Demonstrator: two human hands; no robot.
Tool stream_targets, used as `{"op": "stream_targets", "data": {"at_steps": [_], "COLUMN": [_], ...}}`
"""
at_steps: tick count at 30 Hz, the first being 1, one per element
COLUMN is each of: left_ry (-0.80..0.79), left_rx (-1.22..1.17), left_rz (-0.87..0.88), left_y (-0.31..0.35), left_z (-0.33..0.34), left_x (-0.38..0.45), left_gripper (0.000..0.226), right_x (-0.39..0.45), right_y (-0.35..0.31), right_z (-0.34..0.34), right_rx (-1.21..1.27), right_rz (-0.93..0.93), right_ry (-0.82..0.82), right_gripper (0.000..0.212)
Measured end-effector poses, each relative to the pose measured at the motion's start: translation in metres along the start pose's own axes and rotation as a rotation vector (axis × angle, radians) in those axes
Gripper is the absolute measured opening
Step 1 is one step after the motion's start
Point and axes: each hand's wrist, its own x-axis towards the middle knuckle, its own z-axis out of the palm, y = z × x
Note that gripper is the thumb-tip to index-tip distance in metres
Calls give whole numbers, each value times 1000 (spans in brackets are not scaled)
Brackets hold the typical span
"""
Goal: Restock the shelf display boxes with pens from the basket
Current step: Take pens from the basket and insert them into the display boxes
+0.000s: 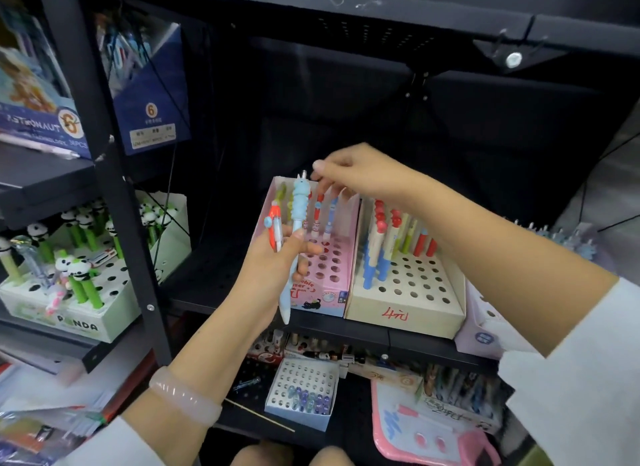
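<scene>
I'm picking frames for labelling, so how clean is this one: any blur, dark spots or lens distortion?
Head view: the left hand with the blue pen and the pink box read fairly sharp; the shelf back behind them is nearly black; the lower left corner is smeared; the wide angle bends the shelf post and the edges.

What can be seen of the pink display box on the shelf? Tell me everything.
The pink display box looks like printed cardboard, with tall side walls and a sloped top punched with rows of round holes. Most holes are empty; a few pens stand upright in the back rows. It sits on the black shelf, touching the beige box on its right. The left hand, gripping two pens, overlaps its front; the right hand reaches over its back.
</scene>
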Motion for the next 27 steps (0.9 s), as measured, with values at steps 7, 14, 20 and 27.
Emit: {"op": "stream_targets", "data": {"at_steps": [7,14,20,27], "left_ry": [-84,-228,-285,-301], "left_rx": [-5,141,9,13], "left_rz": [19,-133,-342,-289], "left_y": [7,3,-1,-20], "left_z": [46,90,139,177], "left_x": [-8,-21,-26,-22], "left_gripper": [8,14,4,13], "right_x": [-42,-77,-113,-151], "right_y": [11,49,104,162], "right_z": [-18,-66,-103,-137], "right_rx": [279,454,257,-33], "right_rz": [45,88,149,235], "right_ry": [21,395,664,855], "right_gripper": [12,19,8,16]}}
